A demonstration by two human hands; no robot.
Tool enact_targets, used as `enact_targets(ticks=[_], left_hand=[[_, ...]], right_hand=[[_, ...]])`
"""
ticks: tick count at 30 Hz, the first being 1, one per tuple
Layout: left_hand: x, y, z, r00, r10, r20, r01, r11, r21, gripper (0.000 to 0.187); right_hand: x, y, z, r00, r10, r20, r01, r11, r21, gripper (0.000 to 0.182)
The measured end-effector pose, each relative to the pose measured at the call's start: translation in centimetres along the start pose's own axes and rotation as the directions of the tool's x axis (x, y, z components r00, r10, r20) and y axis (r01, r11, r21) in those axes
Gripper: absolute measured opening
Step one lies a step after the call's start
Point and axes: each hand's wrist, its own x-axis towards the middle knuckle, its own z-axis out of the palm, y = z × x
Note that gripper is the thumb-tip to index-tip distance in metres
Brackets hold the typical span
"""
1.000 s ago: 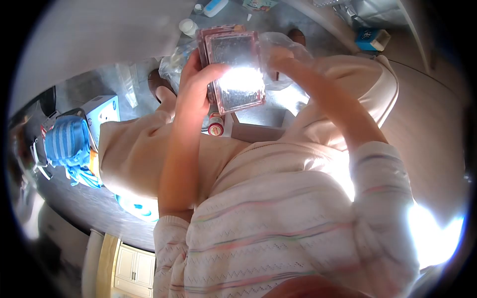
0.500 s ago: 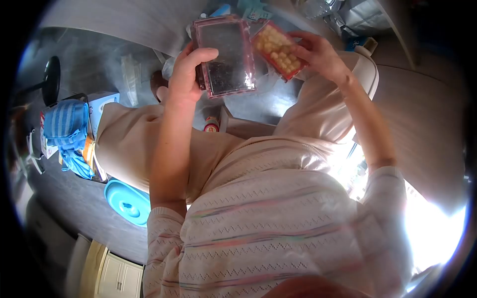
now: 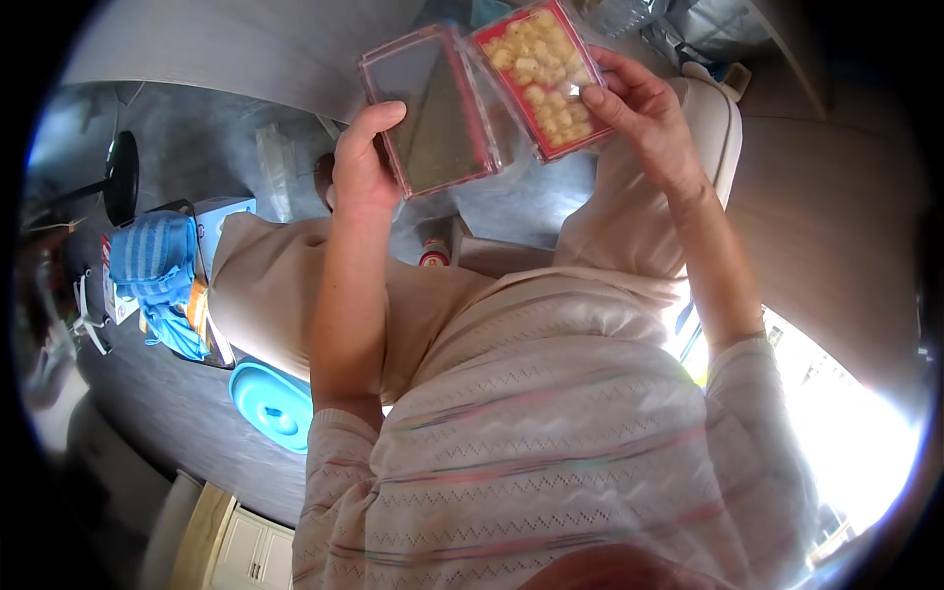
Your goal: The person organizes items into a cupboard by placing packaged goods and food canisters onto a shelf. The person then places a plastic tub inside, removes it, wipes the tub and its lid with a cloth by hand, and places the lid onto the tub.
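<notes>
My left hand (image 3: 366, 157) grips a flat clear plastic box with red edges (image 3: 438, 118), thumb over its near side and fingers behind. Its face looks dark grey and glossy. In my right hand (image 3: 647, 116) is a second clear box with a red lining (image 3: 511, 90), pinched at its right edge between thumb and fingers. Pale yellow, rounded pieces (image 3: 541, 54) fill much of that box in two groups. Both boxes are held up above my lap, tilted side by side, their neighbouring edges close together.
At the left, a blue striped cloth (image 3: 152, 251) hangs over a container of items. Below it lies a turquoise lid or basin (image 3: 270, 403) on the grey floor. A red-and-white can-like object (image 3: 434, 254) stands between my legs. Silvery bags (image 3: 698, 44) lie at the upper right.
The box with yellow pieces has come up and left, now turned to show its full face. The left box has tilted and shifted slightly left. Both stay held.
</notes>
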Motion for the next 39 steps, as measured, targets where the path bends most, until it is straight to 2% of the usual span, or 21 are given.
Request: enact_targets(ticks=[7, 16, 25, 28, 31, 34, 37, 38, 39], left_hand=[[-0.2, 0.1, 0.0, 0.988, 0.01, 0.154, -0.006, 1.0, -0.03, 0.043], [-0.5, 0.2, 0.1, 0.983, 0.059, 0.175, -0.055, 0.998, -0.024, 0.049], [-0.5, 0.4, 0.0, 0.974, 0.056, 0.218, -0.05, 0.998, -0.034, 0.051], [-0.5, 0.3, 0.0, 0.984, 0.068, 0.162, -0.065, 0.998, -0.02, 0.058], [-0.4, 0.4, 0.2, 0.975, 0.039, 0.219, -0.033, 0.999, -0.031, 0.059], [-0.3, 0.4, -0.1, 0.982, 0.035, 0.183, -0.038, 0.999, 0.009, 0.06], [-0.3, 0.4, -0.5, 0.983, 0.044, 0.176, -0.052, 0.998, 0.042, 0.06], [-0.3, 0.5, -0.5, 0.979, 0.032, 0.199, -0.036, 0.999, 0.019, 0.057], [-0.3, 0.6, -0.5, 0.974, 0.02, 0.224, -0.019, 1.0, -0.004, 0.054]], right_hand=[[-0.7, -0.3, 1.3, 0.999, -0.044, -0.011, 0.044, 0.999, -0.018, 0.044], [-1.1, -0.8, 2.0, 0.996, -0.085, 0.006, 0.085, 0.996, 0.012, 0.044], [-1.2, -1.1, 2.6, 0.994, -0.103, 0.038, 0.097, 0.985, 0.143, 0.043], [-1.2, -1.0, 2.4, 0.993, -0.103, 0.053, 0.095, 0.985, 0.141, 0.043], [-1.2, -0.9, 2.2, 0.994, -0.093, 0.064, 0.082, 0.984, 0.156, 0.043], [-1.1, -0.6, 2.3, 0.996, -0.09, 0.025, 0.085, 0.982, 0.167, 0.042], [-0.8, -0.3, 2.0, 0.999, -0.027, 0.021, 0.021, 0.972, 0.233, 0.041], [-0.6, -0.1, 2.4, 0.999, -0.033, -0.04, 0.042, 0.97, 0.241, 0.039], [-0.5, 0.0, 2.3, 0.999, -0.015, -0.033, 0.023, 0.968, 0.249, 0.039]])
